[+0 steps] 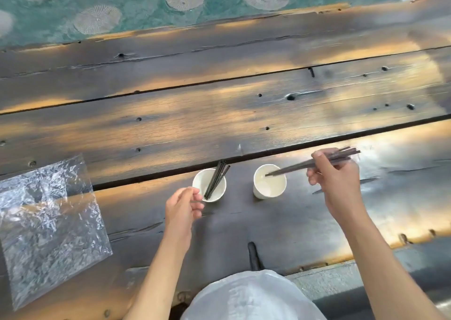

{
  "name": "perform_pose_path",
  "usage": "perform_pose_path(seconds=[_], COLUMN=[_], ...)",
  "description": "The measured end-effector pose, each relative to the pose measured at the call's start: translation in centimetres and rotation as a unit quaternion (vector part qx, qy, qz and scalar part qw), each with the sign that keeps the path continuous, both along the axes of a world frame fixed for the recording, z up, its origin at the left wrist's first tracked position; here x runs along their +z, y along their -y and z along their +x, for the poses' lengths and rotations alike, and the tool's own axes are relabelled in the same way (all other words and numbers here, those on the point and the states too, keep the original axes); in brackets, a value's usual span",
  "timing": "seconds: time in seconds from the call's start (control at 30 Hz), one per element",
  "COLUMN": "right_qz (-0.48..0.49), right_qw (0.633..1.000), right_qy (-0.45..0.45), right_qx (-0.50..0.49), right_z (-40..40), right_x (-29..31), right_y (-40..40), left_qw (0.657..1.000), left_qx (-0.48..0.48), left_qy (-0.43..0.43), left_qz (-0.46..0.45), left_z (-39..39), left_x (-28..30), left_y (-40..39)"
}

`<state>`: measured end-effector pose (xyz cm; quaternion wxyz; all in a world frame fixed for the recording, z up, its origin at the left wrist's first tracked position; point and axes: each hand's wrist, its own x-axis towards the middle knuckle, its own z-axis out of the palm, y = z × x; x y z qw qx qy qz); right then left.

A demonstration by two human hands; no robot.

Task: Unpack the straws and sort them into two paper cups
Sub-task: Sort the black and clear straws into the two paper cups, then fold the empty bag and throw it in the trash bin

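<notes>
Two white paper cups stand side by side on the dark wooden table. The left cup (198, 181) holds several black straws (216, 180) that lean toward the far right. My left hand (183, 206) pinches that cup's near rim. My right hand (334, 178) grips a bundle of black straws (295, 167), tilted so their lower ends dip into the right cup (266, 189), which otherwise looks bare inside. The bundle's upper ends stick out past my fingers to the right.
An emptied clear plastic bag (46, 222) lies flat at the left near the table's front edge. Wide gaps run between the table's planks (219, 114). A white garment (251, 297) shows at the bottom. Beyond the table's far edge is a green patterned floor (146, 4).
</notes>
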<state>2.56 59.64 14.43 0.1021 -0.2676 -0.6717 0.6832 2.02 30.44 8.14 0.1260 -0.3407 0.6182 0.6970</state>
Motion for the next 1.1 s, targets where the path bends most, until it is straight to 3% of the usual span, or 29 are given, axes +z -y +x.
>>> perform_pose_path(seconds=[0.23, 0.37, 0.67, 0.87, 0.97, 1.1], right_qz=[0.095, 0.114, 0.112, 0.100, 0.076, 0.062], right_qw=[0.979, 0.963, 0.976, 0.981, 0.969, 0.936], right_qy=[0.119, 0.143, 0.082, -0.006, -0.021, 0.005], right_qx=[0.138, 0.198, 0.170, 0.164, 0.234, 0.347], right_z=[-0.9, -1.4, -2.4, -4.2, -4.6, -3.6], right_x=[-4.4, -5.2, -1.8, 1.9, 2.1, 0.3], right_y=[0.0, 0.5, 0.2, 6.1, 12.4, 21.4], left_qw=[0.998, 0.996, 0.989, 0.987, 0.990, 0.938], left_qx=[0.058, 0.085, 0.140, 0.156, 0.079, -0.078], left_qy=[0.024, 0.028, 0.037, 0.040, 0.022, 0.050], left_qz=[0.009, 0.015, 0.023, 0.004, -0.115, -0.333], left_z=[1.4, 2.5, 4.5, 5.2, 6.0, 7.1], left_x=[-0.6, -0.8, -1.9, -2.2, -3.7, -6.7], left_y=[-1.2, -1.7, 0.2, 4.1, 7.8, 14.9])
